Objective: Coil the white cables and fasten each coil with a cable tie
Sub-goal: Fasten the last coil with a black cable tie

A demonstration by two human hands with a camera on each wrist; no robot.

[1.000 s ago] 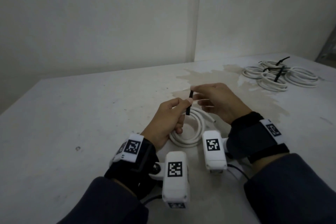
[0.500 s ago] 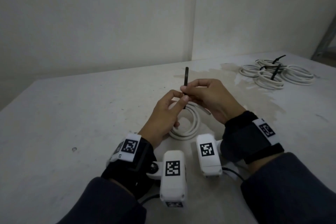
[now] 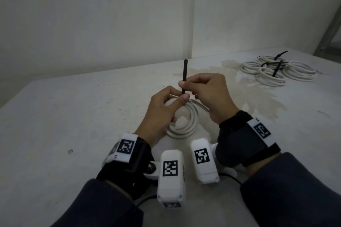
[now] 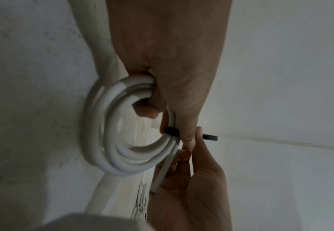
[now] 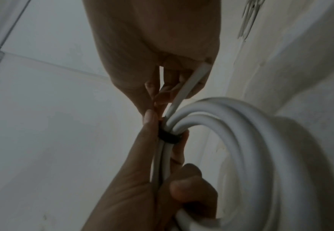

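At table centre, left hand (image 3: 162, 108) grips the coil (image 3: 184, 125); right hand (image 3: 208, 92) pinches the cable tie (image 3: 184, 73), tail toward twelve o'clock; next, cinch tight.

A scuffed white table (image 3: 64, 116) carries the things. A pale brownish stain (image 3: 239, 86) spreads across its far middle. At the far right lies a heap of white cable coils (image 3: 273, 72) bound with black ties (image 3: 276, 68).

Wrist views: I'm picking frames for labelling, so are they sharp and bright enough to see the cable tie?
Left wrist view: dim, soft, coil edge bulges near the lens, but the cable tie reads. Right wrist view: equally dark and grainy, tie a small black band. Head view: brightest, the tie's tail crisp against the wall.
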